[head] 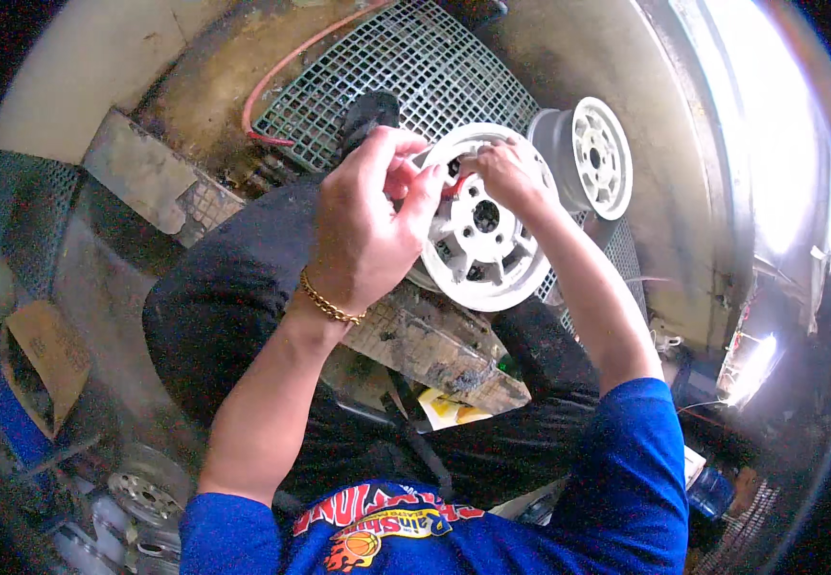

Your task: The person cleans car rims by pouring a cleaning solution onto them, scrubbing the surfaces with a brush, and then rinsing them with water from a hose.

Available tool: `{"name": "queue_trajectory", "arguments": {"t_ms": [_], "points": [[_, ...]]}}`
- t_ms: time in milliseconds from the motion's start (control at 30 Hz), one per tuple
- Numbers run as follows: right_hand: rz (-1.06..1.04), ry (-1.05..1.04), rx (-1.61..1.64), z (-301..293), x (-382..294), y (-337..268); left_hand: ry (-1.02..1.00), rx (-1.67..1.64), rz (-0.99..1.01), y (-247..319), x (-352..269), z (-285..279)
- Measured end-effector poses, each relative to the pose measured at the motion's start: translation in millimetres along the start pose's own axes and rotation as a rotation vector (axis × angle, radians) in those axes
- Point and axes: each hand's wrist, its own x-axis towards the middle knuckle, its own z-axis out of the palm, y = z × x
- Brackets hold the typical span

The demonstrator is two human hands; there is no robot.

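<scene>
A white spoked wheel rim (486, 248) rests tilted in front of me, above a worn board. My left hand (376, 215), with a gold chain bracelet (325, 298) at its wrist, is at the rim's left edge. Its fingers are curled and its thumb points toward the spokes; whether it grips anything is unclear. On the upper spokes lies my right hand (505, 169), fingers bent into an opening. A small red piece (453, 189), perhaps an abrasive strip, shows under its fingertips. What that piece is cannot be settled from here.
A second white wheel rim (602, 158) stands at the right by the wall. Green plastic grating (401, 65) and a red hose (264, 86) lie beyond. The worn board (444, 345) is between my legs. More rims (146, 496) and a cardboard box (49, 359) sit lower left.
</scene>
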Motion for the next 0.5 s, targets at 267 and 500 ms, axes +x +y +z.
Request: {"name": "queue_trajectory", "arguments": {"t_ms": [267, 500], "points": [[0.041, -0.155, -0.075, -39, 20, 13, -0.005, 0.059, 0.013, 4, -4, -1], [0.167, -0.076, 0.081, -8, -15, 6, 0.011, 0.048, 0.018, 0, 3, 1]]}}
